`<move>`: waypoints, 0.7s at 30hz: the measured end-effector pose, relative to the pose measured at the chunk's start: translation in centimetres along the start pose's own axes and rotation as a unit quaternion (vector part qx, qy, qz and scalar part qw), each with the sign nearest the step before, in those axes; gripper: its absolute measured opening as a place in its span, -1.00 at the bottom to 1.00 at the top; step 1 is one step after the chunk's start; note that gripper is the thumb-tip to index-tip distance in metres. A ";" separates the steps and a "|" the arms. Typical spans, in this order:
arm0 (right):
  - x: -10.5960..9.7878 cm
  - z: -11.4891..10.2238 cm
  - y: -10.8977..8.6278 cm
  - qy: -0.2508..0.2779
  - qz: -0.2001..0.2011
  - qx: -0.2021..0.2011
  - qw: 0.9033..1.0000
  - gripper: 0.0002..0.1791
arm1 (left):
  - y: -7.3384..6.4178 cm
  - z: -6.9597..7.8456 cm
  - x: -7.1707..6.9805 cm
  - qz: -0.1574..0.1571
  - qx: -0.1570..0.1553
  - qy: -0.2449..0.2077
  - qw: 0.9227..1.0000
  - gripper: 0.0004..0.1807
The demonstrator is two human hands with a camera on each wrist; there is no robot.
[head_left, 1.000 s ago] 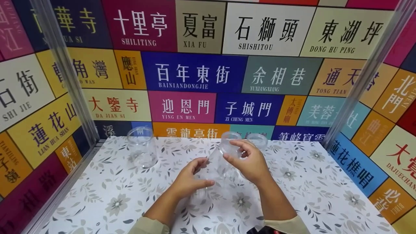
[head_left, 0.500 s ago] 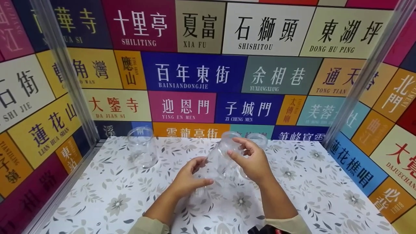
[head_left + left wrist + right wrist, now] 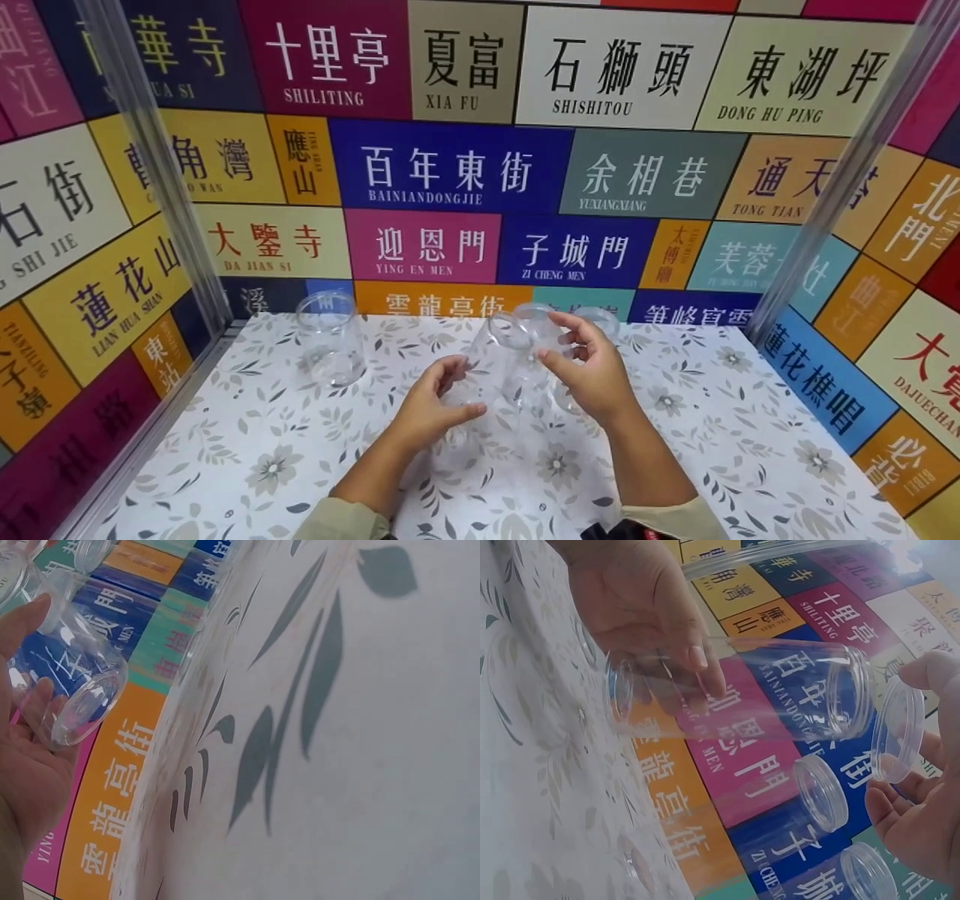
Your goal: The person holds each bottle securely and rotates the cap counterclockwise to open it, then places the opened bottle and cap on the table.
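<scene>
My left hand [image 3: 435, 401] grips a clear plastic jar [image 3: 484, 367] round its side, tilted above the table with its mouth towards my right hand [image 3: 592, 371]. In the right wrist view, the thumb and fingers of that right hand pinch a clear round lid [image 3: 900, 727]. A small gap separates the lid from the threaded mouth of the jar. The left wrist view shows the jar's base and the left hand [image 3: 34, 772] curled round its body. Through the transparent plastic, the lid's outline is hard to make out in the head view.
Another clear jar [image 3: 330, 345] stands at the left back of the table [image 3: 262, 427]. Two more jars, partly behind the held jar and right hand, show their tops [image 3: 821, 795] in the right wrist view. Printed panels [image 3: 450, 165] rise behind and beside the table.
My right hand has shifted slightly right, and the lid has come away from the jar's mouth. The left hand has tipped the jar a little and moved slightly up and left.
</scene>
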State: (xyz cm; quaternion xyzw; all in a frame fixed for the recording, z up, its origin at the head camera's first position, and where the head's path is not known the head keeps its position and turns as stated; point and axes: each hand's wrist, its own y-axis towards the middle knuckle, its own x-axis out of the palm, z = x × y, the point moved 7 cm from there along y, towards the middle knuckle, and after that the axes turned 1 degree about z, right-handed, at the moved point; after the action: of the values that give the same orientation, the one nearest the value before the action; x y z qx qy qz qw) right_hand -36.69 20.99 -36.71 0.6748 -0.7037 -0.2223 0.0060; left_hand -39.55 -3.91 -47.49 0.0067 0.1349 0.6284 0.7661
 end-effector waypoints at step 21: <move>-6.6 0.9 -0.4 0.028 0.009 -0.034 0.999 -0.23 | 1.6 -1.3 -4.2 0.150 -0.014 -0.001 0.989 -0.09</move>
State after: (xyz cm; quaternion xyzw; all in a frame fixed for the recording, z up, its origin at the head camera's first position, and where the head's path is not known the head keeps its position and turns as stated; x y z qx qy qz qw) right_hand -35.95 27.59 -35.71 0.6739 -0.7012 -0.2272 0.0504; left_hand -42.06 -7.79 -47.62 0.0163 0.1226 0.7381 0.6632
